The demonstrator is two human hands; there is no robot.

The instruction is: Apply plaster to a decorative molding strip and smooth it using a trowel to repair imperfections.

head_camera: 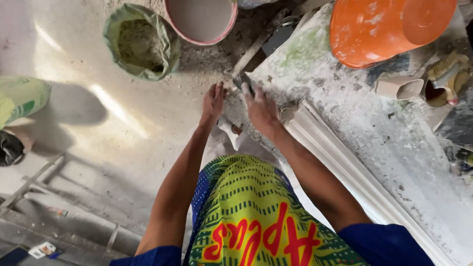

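Observation:
My right hand (261,109) grips a small dark flat tool (243,82) at the corner of a plaster-crusted work table (374,148). Just left of it, my left hand (213,102) hangs over the floor with its fingers straight and close together, holding nothing that I can see. A long white moulded plaster strip (345,167) lies on the table along its near edge, running from beside my right wrist towards the lower right. Both forearms reach out over a patterned yellow, green and blue cloth (246,216) at my waist.
An open green sack of powder (142,42) and a pink-rimmed bucket (201,19) stand on the dusty floor ahead. An orange bucket (389,27), a small cup (399,88) and a dirty brush (446,79) sit on the table. Another green sack (19,98) lies far left, wooden slats (34,182) lower left.

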